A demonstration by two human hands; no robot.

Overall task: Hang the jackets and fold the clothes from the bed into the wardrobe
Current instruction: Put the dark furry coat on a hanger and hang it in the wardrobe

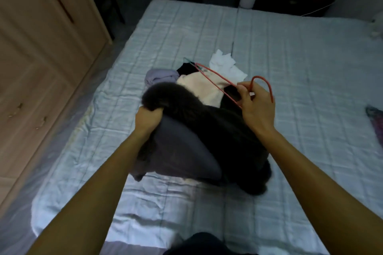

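Plainly, the jacket [223,136] is the piece in hand; it lies bunched on the near middle of the bed [290,47], dark and fuzzy outside, with a smoother grey lining [180,147] turned up on its left side. The left hand [148,118] has its grip closed round a furry roll at the jacket's top edge, probably the collar or hood, and lifts it a little off the bed. The right hand [256,107] pinches the neck of a red hanger [261,77] just below the hook; the hanger's arms reach away over the clothes behind.

The jacket looks thick, soft and fairly heavy for a garment; it will sag and slide rather than keep its shape, and the lining may be slippery against thin wire. The collar seems the right place to hold it, opening the neck so that each hanger arm can go into a shoulder; a hold lower down would likely let it slump off.

Just behind it sits a small pile: a pink top [199,87], a lilac piece [159,75], something black [185,68] and a white cloth [226,64]; the wardrobe [41,47] stands along the left, its doors closed.
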